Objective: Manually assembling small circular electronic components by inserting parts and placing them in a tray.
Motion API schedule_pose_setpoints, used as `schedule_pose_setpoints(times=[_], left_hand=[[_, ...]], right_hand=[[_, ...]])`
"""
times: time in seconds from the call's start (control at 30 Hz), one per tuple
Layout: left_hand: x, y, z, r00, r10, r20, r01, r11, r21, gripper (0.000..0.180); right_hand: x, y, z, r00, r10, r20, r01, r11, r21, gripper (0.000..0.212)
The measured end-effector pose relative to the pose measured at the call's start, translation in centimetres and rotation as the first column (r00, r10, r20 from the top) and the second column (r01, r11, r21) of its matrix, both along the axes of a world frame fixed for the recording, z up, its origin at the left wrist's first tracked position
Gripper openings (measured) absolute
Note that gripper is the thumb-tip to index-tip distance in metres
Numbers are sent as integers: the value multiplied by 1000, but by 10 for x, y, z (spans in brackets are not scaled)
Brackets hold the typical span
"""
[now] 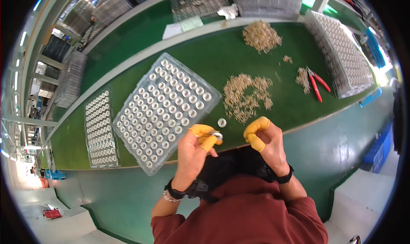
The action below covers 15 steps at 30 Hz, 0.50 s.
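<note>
Yellow finger covers sit on the fingertips of both hands. My left hand (194, 148) pinches a small round metal-and-white part (217, 136) at the front edge of the green table. My right hand (268, 142) has its thumb and forefinger pressed together; whatever is between them is too small to make out. Between the hands, a bit farther off, lies one loose white ring-shaped part (221, 122). A scattered pile of small brass-coloured pieces (244, 98) spreads just beyond my right hand. Left of my left hand, a clear plastic tray (128, 100) holds rows of similar round parts.
A second filled tray (90, 152) lies at the far left. Another heap of small pieces (261, 36) sits at the back, and red-handled pliers (316, 85) rest beside a smaller heap (303, 80). Stacked filled trays (341, 56) stand at the right.
</note>
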<state>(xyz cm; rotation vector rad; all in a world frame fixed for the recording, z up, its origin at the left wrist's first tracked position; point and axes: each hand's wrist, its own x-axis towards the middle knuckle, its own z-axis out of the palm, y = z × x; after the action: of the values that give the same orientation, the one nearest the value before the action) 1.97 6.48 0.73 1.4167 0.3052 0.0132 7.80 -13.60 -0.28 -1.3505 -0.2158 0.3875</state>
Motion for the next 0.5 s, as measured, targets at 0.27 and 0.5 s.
schedule_pose_setpoints(times=[0.27,0.5], left_hand=[[-18,-49,-14,1000,5,0,-5,963,-270,19],[-22,-55,-16,1000,17,-7,-19,955,-296,17]], right_hand=[[-16,4,-17,991,-44,129,49,998,-41,9],[-22,2,-19,975,-90,204,114,988,-105,10]])
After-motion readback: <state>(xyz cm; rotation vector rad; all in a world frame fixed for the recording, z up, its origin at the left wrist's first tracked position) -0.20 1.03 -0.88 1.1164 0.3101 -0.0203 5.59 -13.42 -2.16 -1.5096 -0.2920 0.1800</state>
